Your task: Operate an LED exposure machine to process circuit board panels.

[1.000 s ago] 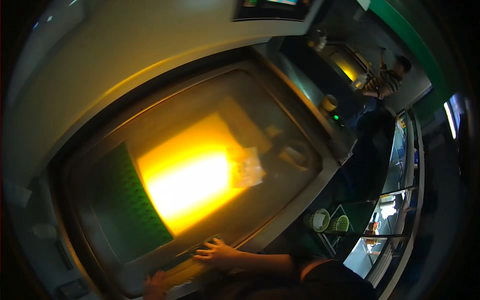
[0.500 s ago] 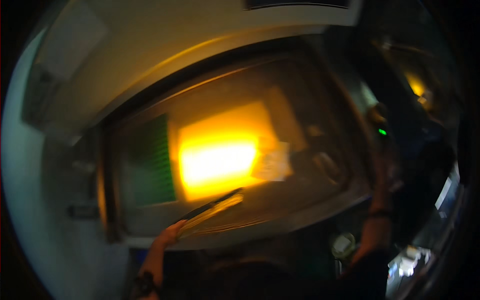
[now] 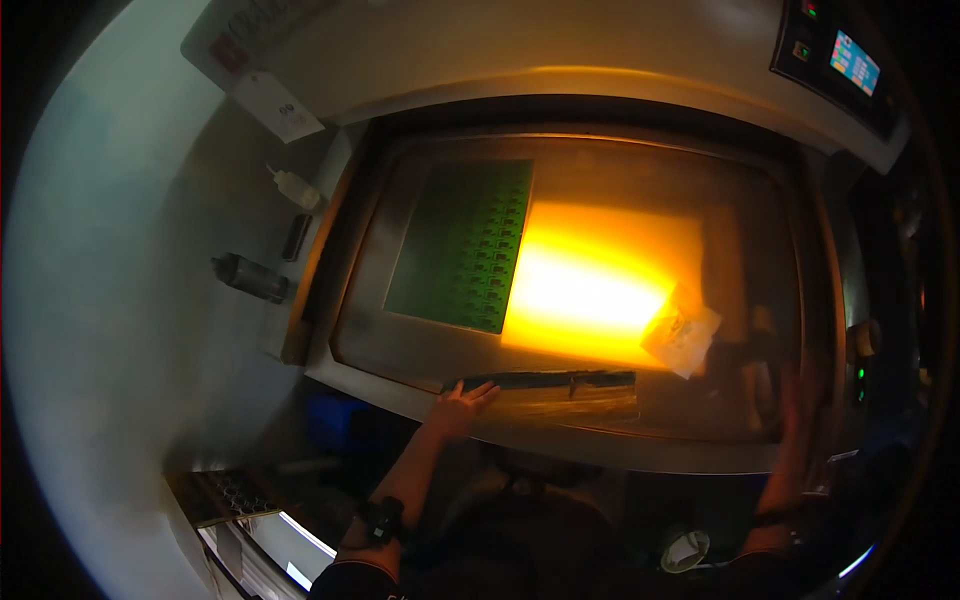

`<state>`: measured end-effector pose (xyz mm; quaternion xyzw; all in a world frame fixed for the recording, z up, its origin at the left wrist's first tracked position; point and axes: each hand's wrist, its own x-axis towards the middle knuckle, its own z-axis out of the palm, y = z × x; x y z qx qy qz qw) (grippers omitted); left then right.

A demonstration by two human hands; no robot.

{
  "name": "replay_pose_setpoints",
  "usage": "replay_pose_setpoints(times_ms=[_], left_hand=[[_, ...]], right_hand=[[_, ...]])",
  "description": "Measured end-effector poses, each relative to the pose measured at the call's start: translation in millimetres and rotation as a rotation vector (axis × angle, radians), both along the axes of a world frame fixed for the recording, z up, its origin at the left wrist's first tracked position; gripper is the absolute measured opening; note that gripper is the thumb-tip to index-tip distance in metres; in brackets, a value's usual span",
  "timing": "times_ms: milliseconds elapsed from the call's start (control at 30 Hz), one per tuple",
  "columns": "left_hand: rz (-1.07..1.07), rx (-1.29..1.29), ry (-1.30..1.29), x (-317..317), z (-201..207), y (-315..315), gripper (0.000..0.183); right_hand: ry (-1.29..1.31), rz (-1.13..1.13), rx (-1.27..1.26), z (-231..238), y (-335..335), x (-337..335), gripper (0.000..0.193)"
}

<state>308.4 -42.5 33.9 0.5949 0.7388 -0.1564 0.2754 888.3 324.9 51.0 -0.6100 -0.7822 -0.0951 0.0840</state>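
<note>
My left hand [image 3: 463, 410] grips the left end of a long flat piece [image 3: 560, 392] with a dark upper edge and a shiny golden lower part. It extends to the right along the near side of a framed bed [image 3: 400, 352], over its near edge. I cannot tell whether it rests there. My right hand [image 3: 793, 402] is at the bed's right side, dim and blurred, its fingers unclear. A green patterned panel [image 3: 465, 245] lies on the left of the bed. Beside it glows a bright yellow-lit rectangle [image 3: 590, 290], with a small pale sheet [image 3: 681, 330] over its right corner.
A raised machine cover [image 3: 560, 50] spans the far side, with a lit control screen [image 3: 855, 63] at right. Left of the bed are a white bottle [image 3: 297, 188] and a dark cylinder [image 3: 250, 278]. A round container [image 3: 685, 550] is below, near my right forearm.
My view has swung, so the bed appears farther right and more level. The long piece, still in my left hand, has turned from slanting to nearly level along the near edge.
</note>
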Motion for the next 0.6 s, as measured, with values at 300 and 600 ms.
replay_pose_setpoints(times_ms=[300,600], left_hand=[[-0.14,-0.156,0.028,-212,16,-42,0.083],[0.041,0.423,-0.076,-400,-56,234,0.063]], right_hand=[[0.4,0.484,-0.554,-63,-286,-294,0.06],[0.618,-0.143,-0.36,-19,-324,-358,0.053]])
